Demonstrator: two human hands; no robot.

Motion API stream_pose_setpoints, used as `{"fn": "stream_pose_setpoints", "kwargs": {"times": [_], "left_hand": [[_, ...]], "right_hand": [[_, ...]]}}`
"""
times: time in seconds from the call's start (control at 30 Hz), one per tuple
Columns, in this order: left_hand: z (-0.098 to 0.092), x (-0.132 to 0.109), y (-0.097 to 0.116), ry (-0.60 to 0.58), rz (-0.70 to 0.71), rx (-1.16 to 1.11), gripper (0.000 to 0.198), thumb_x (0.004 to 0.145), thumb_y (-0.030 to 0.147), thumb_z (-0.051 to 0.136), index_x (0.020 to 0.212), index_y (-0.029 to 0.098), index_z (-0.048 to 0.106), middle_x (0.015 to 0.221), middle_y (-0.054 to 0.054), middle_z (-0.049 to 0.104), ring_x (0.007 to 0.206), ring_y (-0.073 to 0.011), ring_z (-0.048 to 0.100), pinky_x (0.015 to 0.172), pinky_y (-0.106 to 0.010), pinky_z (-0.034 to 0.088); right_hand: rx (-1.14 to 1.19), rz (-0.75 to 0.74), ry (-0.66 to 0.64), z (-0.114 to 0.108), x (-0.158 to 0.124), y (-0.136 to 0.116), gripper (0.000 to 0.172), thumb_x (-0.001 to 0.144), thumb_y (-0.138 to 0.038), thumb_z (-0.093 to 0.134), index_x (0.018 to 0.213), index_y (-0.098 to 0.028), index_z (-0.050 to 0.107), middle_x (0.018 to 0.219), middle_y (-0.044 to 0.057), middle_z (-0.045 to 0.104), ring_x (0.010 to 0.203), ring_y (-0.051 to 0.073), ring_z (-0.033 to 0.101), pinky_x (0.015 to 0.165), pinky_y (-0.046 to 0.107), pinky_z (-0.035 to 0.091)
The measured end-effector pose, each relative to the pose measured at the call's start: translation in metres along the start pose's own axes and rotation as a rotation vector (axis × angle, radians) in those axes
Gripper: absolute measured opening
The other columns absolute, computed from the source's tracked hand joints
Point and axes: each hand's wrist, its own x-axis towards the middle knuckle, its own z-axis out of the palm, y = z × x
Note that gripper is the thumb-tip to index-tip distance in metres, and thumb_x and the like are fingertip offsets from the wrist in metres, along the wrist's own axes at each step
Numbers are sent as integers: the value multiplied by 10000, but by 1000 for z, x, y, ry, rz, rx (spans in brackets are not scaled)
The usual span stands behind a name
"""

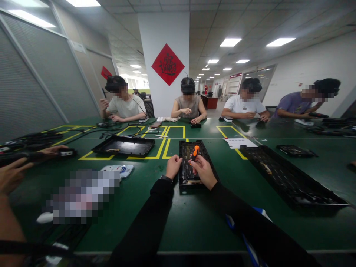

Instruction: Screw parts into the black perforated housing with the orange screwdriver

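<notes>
My right hand [204,171] is closed round a screwdriver with an orange and black handle [196,151]. The handle points up and the tip is hidden in or behind my fingers, over a black plastic casing [183,185]. At the casing's left edge, my left hand [173,167] has its fingers curled and pressed against the rim. The casing lies flat on the green table in front of me, with ribs and small pale parts inside; my right hand covers part of it.
Another black casing [133,145] lies left, and a long black tray [292,181] right. A paper sheet [240,143] and a dark part [295,150] lie beyond. Blue and white items [261,212] are partly under my right sleeve. Co-workers sit opposite; another person's hand [13,172] is left.
</notes>
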Motion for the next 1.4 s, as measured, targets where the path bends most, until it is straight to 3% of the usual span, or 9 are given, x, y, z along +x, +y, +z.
{"fn": "stream_pose_setpoints", "kwargs": {"times": [0.27, 0.33, 0.57, 0.8, 1.03, 1.2, 1.4], "left_hand": [[0, 0, 2, 6, -5, 20, 293, 719, 311, 478, 523, 174, 311, 487, 60, 338, 500, -77, 326, 515, -212, 230], [0, 0, 2, 3, -6, 18, 294, 719, 312, 479, 523, 174, 308, 486, 61, 336, 499, -77, 324, 513, -212, 229], [0, 0, -1, -5, -8, 2, 289, 720, 315, 473, 530, 174, 308, 487, 60, 335, 499, -78, 319, 509, -209, 226], [0, 0, 1, 6, -7, -9, 292, 717, 312, 479, 526, 174, 306, 487, 61, 333, 500, -77, 322, 514, -211, 229], [-2, -1, 4, -2, -15, -6, 288, 717, 313, 478, 527, 176, 310, 489, 60, 342, 501, -79, 329, 515, -213, 234], [-1, 0, 2, -1, -4, 4, 289, 716, 308, 475, 522, 176, 305, 483, 61, 332, 498, -78, 319, 512, -214, 224], [-2, 0, 3, 0, -8, -4, 291, 712, 300, 477, 520, 175, 298, 486, 61, 330, 500, -77, 324, 514, -212, 233]], "right_hand": [[-41, 4, 14, -1, 0, 2, 384, 722, -343, 578, 1058, -170, 512, 588, -45, 483, 456, 62, 429, 422, 181, 360], [-31, 6, 23, -2, 0, 2, 384, 711, -339, 590, 1049, -173, 514, 609, -41, 493, 457, 60, 432, 422, 183, 364], [66, -2, 15, -1, 0, -1, 340, 731, -283, 555, 1050, -182, 498, 957, 54, 580, 475, 42, 450, 417, 186, 376], [43, 8, 10, 0, -1, -2, 385, 734, -309, 554, 1095, -187, 496, 891, 31, 586, 465, 42, 438, 428, 191, 382], [-15, 28, -25, 1, -3, -4, 399, 724, -346, 579, 1076, -166, 526, 606, -31, 522, 446, 56, 421, 429, 190, 364], [41, -12, 32, 1, -2, -3, 382, 741, -374, 557, 1064, -175, 518, 613, -37, 500, 463, 58, 433, 428, 185, 372], [87, -20, 114, 1, 1, 1, 295, 761, -438, 503, 881, -169, 494, 717, -4, 553, 468, 60, 470, 403, 178, 383]]}}
